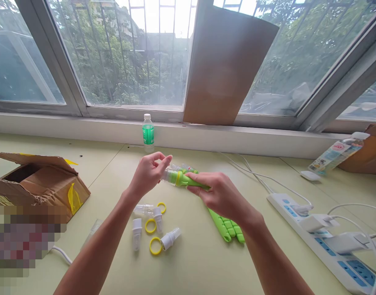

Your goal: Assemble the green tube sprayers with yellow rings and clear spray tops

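My right hand (220, 194) is closed round a light green plastic handle (189, 181), held nearly level above the table. A yellow ring sits near its left end, where a transparent ribbed plastic piece (168, 176) is fitted. My left hand (149, 172) pinches that transparent end, with thumb and fingers bent together. Several more green handles (220, 223) lie under and beyond my right hand. Below my left hand are white plastic fittings with transparent ends (137, 233), yellow rings (155, 246) and a transparent ribbed tube (143, 209).
An open cardboard box (55, 184) stands at the left. A bottle with a green label (148, 134) is by the window sill. On the right are a white power strip (298, 225) with plugs and cables, and a tilted bottle (337, 153). Cardboard (223, 61) leans against the window.
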Demonstrator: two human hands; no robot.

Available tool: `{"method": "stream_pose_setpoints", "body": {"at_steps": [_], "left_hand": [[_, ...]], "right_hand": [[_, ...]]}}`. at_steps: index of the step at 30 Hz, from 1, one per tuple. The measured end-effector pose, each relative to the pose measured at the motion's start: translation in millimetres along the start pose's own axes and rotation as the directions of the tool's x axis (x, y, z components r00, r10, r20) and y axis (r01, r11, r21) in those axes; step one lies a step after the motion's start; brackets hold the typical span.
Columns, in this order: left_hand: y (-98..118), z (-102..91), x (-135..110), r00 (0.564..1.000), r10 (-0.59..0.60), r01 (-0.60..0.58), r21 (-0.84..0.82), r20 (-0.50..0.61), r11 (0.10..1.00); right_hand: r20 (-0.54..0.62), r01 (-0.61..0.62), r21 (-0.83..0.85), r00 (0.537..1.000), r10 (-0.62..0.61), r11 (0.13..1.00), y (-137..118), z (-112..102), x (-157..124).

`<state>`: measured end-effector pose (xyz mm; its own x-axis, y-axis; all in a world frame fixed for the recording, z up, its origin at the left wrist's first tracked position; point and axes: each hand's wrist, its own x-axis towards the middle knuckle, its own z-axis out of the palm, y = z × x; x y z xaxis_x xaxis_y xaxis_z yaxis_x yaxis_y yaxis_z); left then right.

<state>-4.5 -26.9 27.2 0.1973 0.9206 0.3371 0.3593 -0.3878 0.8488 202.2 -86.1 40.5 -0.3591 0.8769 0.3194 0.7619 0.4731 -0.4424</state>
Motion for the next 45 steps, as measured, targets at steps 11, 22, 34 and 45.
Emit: {"method": "stream_pose_setpoints", "body": {"at_steps": [11,22,34,45], "left_hand": [[-0.6,1.4,-1.8,0.976,-0.059,0.034,0.12,0.209,0.992],[-4.9,8.2,2.5,0.992,0.083,-0.035,0.426,-0.093,0.904],[-8.1,4.3,0.5,0.971,0.235,-0.185,0.472,-0.048,0.862],[-6.5,-1.2,5.6,0.983,0.065,0.023,0.461,-0.174,0.887]], "right_hand": [[-0.018,-0.077,0.007,0.997,0.077,0.997,9.9,0.2,1.0],[-0.023,0.039,-0.222,0.999,-0.046,0.974,-1.4,14.2,3.2],[0.019,-0.058,0.069,0.998,0.057,0.996,10.2,14.3,6.4],[-0.115,0.167,-0.479,0.961,-0.25,0.862,-1.7,31.8,5.6]]}}
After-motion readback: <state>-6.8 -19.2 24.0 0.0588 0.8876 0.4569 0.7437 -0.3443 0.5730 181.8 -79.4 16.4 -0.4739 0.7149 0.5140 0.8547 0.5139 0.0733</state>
